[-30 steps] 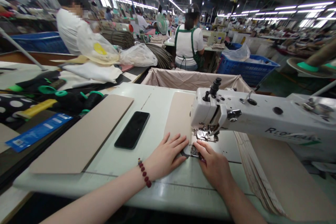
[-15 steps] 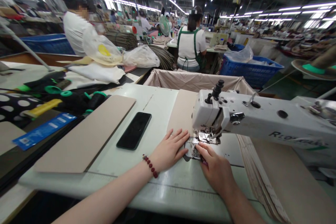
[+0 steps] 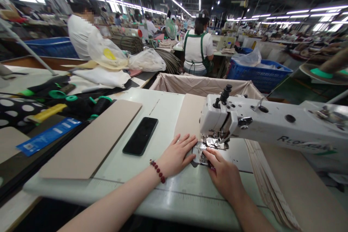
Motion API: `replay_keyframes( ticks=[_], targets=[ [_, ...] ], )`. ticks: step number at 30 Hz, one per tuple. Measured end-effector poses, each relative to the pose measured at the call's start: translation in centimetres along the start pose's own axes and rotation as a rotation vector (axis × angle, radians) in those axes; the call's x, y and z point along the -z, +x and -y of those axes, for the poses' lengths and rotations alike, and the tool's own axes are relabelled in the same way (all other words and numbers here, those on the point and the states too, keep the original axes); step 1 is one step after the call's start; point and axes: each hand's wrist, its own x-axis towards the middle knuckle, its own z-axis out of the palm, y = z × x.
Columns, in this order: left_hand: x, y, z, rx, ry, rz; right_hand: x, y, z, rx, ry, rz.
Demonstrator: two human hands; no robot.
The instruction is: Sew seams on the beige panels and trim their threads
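1. The left hand (image 3: 176,156) is lying flat with its fingers spread, released and pressing down on a beige panel (image 3: 189,121) just beside the sewing machine's presser foot (image 3: 214,143).
2. The right hand (image 3: 223,174) is curling inward, its fingertips (image 3: 209,154) grasping a small shiny piece (image 3: 199,154) at the panel's near end, right in front of the presser foot.
3. The panel is lying on the white tabletop (image 3: 163,107), running under the head of the white sewing machine (image 3: 217,123).
4. A black smartphone (image 3: 140,136) and a beige board (image 3: 91,139) are lying on the tabletop left of the hands.
5. A stack of beige strips (image 3: 268,177) is resting to the right, while a cloth-lined bin (image 3: 202,85) is standing beyond the tabletop.
6. A co-worker in a green apron (image 3: 197,49) is sitting further off, facing away.
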Motion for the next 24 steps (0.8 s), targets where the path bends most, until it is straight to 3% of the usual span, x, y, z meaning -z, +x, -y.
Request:
replay_keyframes(
  ticks=[24],
  targets=[
    [-0.45,-0.27,-0.14,0.016,0.036,-0.078,0.3,-0.07,0.7,0.01,-0.09,-0.048]
  ],
)
